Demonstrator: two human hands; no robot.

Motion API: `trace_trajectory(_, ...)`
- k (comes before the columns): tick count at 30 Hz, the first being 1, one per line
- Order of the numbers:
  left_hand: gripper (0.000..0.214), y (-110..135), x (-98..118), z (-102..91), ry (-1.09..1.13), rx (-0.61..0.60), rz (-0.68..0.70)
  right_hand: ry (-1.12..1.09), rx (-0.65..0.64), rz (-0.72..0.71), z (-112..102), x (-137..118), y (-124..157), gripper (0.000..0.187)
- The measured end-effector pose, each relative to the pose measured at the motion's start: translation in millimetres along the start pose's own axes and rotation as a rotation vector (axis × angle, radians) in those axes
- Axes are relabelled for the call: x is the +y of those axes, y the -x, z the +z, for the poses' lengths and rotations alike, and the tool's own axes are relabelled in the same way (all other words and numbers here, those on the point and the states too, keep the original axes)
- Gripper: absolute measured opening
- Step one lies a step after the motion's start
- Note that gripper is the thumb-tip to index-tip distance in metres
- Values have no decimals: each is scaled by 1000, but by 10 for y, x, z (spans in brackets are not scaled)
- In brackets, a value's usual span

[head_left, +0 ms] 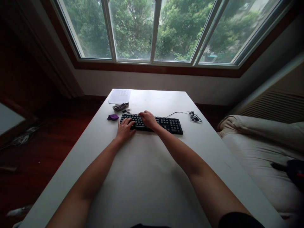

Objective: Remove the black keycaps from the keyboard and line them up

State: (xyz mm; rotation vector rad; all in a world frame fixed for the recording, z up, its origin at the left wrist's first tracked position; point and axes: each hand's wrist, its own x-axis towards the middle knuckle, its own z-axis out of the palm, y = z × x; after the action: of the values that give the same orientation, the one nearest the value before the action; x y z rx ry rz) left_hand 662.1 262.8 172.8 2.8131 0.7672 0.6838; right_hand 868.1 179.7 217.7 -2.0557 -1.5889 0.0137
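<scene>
A black computer keyboard (pixel 169 123) lies on the white table. On its left end rests my left hand (pixel 125 129), fingers spread over the keys and the near edge. My right hand (pixel 148 119) is over the keyboard's middle, near its far edge, with the fingers drawn together. Whatever those fingers may hold is too small or hidden to make out. Just left of the keyboard sits a crumpled purple cloth (pixel 113 117). Behind it are a clear plastic bag (pixel 120 107) of small dark items and a small black-and-white piece (pixel 126 110).
Printed paper (pixel 120 95) lies at the table's far left corner. The keyboard's cable (pixel 195 117) is bundled to the right. The white table (pixel 147 177) stands before a window (pixel 133 31). A bed or couch with a pale cover (pixel 251 152) is on the right.
</scene>
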Motion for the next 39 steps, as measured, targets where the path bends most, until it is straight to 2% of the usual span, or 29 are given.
trace_trajectory(3,72,-3,-15,-9,-1,2,-41,121,-35,-3,16,-31,-45,36)
trace_trajectory(6,69,-6,-55,0,-5,22,-62,156,-44,-1,40,-44,-80,39)
trace_trajectory(14,62,11,-39,67,34,85,-46,35,-158,81,102,-85,-198,30)
trace_trajectory(20,63,25,-7,90,53,101,-60,3,-197,30,165,-135,-301,25)
trace_trajectory(30,64,33,28,60,21,90,-94,206,-151,-29,159,-248,-247,30)
trace_trajectory(39,63,45,77,33,3,121,-115,203,-131,-89,114,-61,-233,28)
